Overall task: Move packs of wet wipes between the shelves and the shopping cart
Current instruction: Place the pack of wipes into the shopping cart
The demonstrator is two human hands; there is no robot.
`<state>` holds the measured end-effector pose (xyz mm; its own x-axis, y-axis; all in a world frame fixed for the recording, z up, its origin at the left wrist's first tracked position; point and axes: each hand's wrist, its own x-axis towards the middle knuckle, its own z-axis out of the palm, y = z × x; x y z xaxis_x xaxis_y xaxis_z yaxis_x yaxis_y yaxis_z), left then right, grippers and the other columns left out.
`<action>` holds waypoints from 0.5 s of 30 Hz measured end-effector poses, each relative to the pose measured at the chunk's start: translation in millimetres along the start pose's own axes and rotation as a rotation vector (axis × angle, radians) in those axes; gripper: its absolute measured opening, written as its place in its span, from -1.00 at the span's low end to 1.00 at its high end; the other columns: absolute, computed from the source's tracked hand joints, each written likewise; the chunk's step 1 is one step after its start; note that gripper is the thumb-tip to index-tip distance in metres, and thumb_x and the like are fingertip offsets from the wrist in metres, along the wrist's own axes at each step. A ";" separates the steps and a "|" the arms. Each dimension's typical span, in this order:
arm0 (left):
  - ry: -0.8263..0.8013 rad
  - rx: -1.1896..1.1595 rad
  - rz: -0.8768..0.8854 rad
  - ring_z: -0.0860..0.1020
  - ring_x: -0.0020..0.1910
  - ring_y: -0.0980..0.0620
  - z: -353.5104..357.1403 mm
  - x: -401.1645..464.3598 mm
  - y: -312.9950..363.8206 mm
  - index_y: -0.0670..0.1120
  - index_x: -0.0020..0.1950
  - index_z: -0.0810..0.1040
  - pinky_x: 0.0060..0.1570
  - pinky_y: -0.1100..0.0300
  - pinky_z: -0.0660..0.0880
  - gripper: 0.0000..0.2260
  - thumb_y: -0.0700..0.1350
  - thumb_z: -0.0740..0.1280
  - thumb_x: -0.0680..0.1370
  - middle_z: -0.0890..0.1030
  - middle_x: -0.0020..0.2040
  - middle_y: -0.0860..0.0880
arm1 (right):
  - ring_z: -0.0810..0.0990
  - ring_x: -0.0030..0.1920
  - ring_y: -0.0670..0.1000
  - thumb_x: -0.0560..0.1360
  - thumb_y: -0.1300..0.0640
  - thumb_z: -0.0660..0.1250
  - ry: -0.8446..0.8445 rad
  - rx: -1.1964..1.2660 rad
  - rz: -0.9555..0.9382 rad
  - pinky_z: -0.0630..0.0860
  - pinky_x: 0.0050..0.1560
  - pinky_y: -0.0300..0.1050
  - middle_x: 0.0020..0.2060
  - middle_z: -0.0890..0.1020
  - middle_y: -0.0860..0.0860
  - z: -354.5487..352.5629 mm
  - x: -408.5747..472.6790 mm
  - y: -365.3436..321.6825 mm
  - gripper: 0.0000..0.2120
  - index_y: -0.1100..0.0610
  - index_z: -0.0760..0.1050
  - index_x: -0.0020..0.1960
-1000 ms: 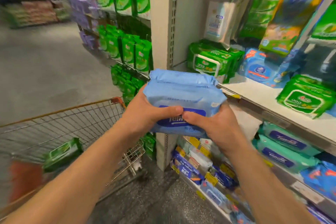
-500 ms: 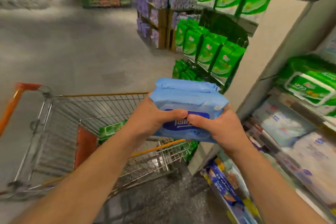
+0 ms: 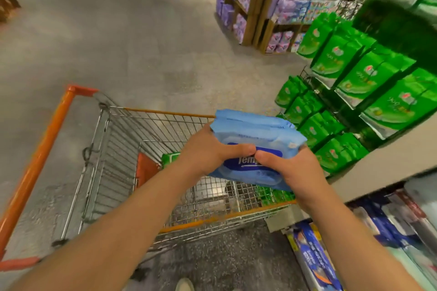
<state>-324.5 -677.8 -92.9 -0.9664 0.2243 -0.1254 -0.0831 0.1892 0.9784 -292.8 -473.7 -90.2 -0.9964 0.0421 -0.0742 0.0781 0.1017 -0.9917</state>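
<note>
1. Both hands, left hand (image 3: 208, 153) and right hand (image 3: 288, 168), clasp the soft blue plastic wet-wipes pack (image 3: 257, 134), thumbs pressed on top.
2. Pack's long axis runs left-right, above the orange-trimmed wire shopping cart (image 3: 165, 113) basket's right corner; the basket lies below-left, on the left hand's side.

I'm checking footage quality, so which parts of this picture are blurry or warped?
Head view: the blue wipes pack and both hands, left and right, read fairly sharp; the cart handle and lower shelf goods smear at the edges; wide-angle bending tilts the green packs.
</note>
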 end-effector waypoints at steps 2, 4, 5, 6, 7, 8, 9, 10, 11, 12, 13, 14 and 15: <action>0.018 0.030 -0.048 0.69 0.08 0.13 -4.2 12.6 -14.0 0.21 0.17 0.66 0.18 -0.06 0.61 -0.38 0.37 0.57 0.16 0.72 0.08 0.20 | 0.74 0.00 0.02 0.14 -0.05 0.72 -0.021 -0.044 0.034 0.66 -0.05 -0.03 0.02 0.75 -0.04 6.5 15.2 9.2 -0.46 -0.06 0.66 0.08; 0.024 0.036 -0.091 0.69 0.07 0.15 -6.6 26.1 -29.6 0.23 0.17 0.65 0.17 -0.05 0.62 -0.39 0.37 0.58 0.17 0.72 0.08 0.22 | 0.75 -0.04 -0.02 0.19 -0.01 0.68 -0.056 -0.050 0.074 0.66 -0.12 -0.12 0.00 0.76 -0.05 9.3 30.8 19.0 -0.58 -0.11 0.69 0.02; 0.023 0.030 -0.113 0.69 0.06 0.17 -7.1 33.0 -36.8 0.25 0.13 0.66 0.17 -0.04 0.63 -0.49 0.31 0.61 0.22 0.72 0.07 0.22 | 0.75 -0.06 -0.02 0.19 0.03 0.64 -0.075 -0.050 0.093 0.65 -0.16 -0.18 -0.01 0.76 -0.03 9.0 40.1 27.2 -0.60 -0.07 0.68 0.01; 0.027 0.021 -0.139 0.69 0.03 0.19 -7.1 40.0 -43.4 0.26 0.08 0.66 0.16 -0.02 0.63 -0.58 0.23 0.64 0.28 0.73 0.05 0.22 | 0.75 -0.07 -0.02 0.19 0.04 0.61 -0.091 -0.057 0.111 0.64 -0.18 -0.20 -0.02 0.76 -0.02 9.8 48.8 33.0 -0.59 -0.04 0.66 0.03; 0.027 0.007 -0.164 0.69 0.02 0.21 -6.7 47.0 -49.8 0.25 0.05 0.66 0.16 0.00 0.64 -0.64 0.16 0.65 0.32 0.73 0.04 0.22 | 0.75 -0.07 -0.02 0.18 0.03 0.60 -0.099 -0.067 0.128 0.64 -0.17 -0.20 -0.03 0.76 -0.03 9.7 58.5 42.0 -0.56 -0.02 0.64 0.05; 0.029 -0.011 -0.190 0.69 0.00 0.22 -6.1 54.4 -56.8 0.24 0.04 0.65 0.16 0.02 0.64 -0.66 0.13 0.65 0.33 0.73 0.02 0.22 | 0.75 -0.06 -0.01 0.17 0.01 0.61 -0.099 -0.073 0.151 0.66 -0.14 -0.15 -0.04 0.76 -0.05 9.9 67.2 49.5 -0.53 -0.02 0.63 0.06; 0.033 -0.026 -0.218 0.69 -0.01 0.22 -4.5 62.4 -64.3 0.23 0.03 0.65 0.15 0.04 0.64 -0.67 0.12 0.65 0.33 0.73 0.01 0.22 | 0.75 -0.04 -0.01 0.15 -0.02 0.62 -0.097 -0.079 0.172 0.66 -0.09 -0.08 -0.03 0.76 -0.07 8.8 76.7 58.7 -0.50 -0.03 0.63 0.07; 0.044 -0.035 -0.247 0.69 -0.01 0.22 -2.7 71.7 -71.8 0.24 0.02 0.66 0.15 0.05 0.64 -0.65 0.15 0.66 0.30 0.73 0.00 0.23 | 0.75 -0.03 -0.01 0.13 -0.06 0.62 -0.097 -0.083 0.197 0.66 -0.05 -0.04 -0.02 0.76 -0.08 8.5 85.9 65.2 -0.47 -0.04 0.63 0.08; 0.050 -0.040 -0.268 0.69 0.01 0.20 -0.8 81.1 -79.2 0.25 0.01 0.66 0.15 0.04 0.64 -0.62 0.21 0.66 0.26 0.73 0.00 0.23 | 0.74 -0.03 -0.03 0.11 -0.08 0.62 -0.107 -0.086 0.218 0.66 -0.05 -0.05 -0.01 0.76 -0.08 6.6 96.3 74.1 -0.45 -0.05 0.63 0.09; 0.057 -0.052 -0.288 0.70 0.03 0.18 1.3 90.6 -86.0 0.25 0.03 0.67 0.16 0.01 0.63 -0.55 0.26 0.66 0.21 0.73 0.01 0.22 | 0.75 -0.04 -0.04 0.11 -0.08 0.61 -0.117 -0.086 0.238 0.65 -0.09 -0.11 -0.01 0.76 -0.08 5.4 105.8 80.7 -0.43 -0.04 0.62 0.10; 0.062 -0.067 -0.314 0.70 0.04 0.17 3.9 100.4 -93.4 0.23 0.07 0.67 0.16 0.00 0.63 -0.51 0.27 0.65 0.18 0.74 0.03 0.21 | 0.75 -0.05 -0.05 0.10 -0.08 0.61 -0.133 -0.088 0.256 0.65 -0.13 -0.15 -0.02 0.76 -0.07 3.6 116.4 87.8 -0.42 -0.03 0.62 0.11; 0.070 -0.081 -0.339 0.70 0.04 0.16 6.4 109.8 -100.3 0.21 0.09 0.67 0.16 0.01 0.63 -0.50 0.24 0.66 0.20 0.74 0.04 0.19 | 0.75 -0.05 -0.04 0.11 -0.07 0.61 -0.144 -0.081 0.277 0.65 -0.14 -0.16 -0.01 0.76 -0.05 3.0 126.2 92.3 -0.41 -0.01 0.62 0.12; 0.083 -0.093 -0.365 0.70 0.05 0.16 8.7 119.2 -107.7 0.19 0.10 0.67 0.16 0.04 0.64 -0.53 0.19 0.67 0.24 0.73 0.04 0.19 | 0.75 -0.04 -0.02 0.13 -0.06 0.61 -0.165 -0.079 0.289 0.65 -0.11 -0.12 -0.01 0.76 -0.04 1.3 137.2 99.6 -0.42 0.00 0.62 0.13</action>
<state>-428.6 -663.0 -214.6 -0.8852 0.0792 -0.4585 -0.4436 0.1535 0.8830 -421.8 -459.0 -199.3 -0.9243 -0.0808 -0.3730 0.3537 0.1860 -0.9167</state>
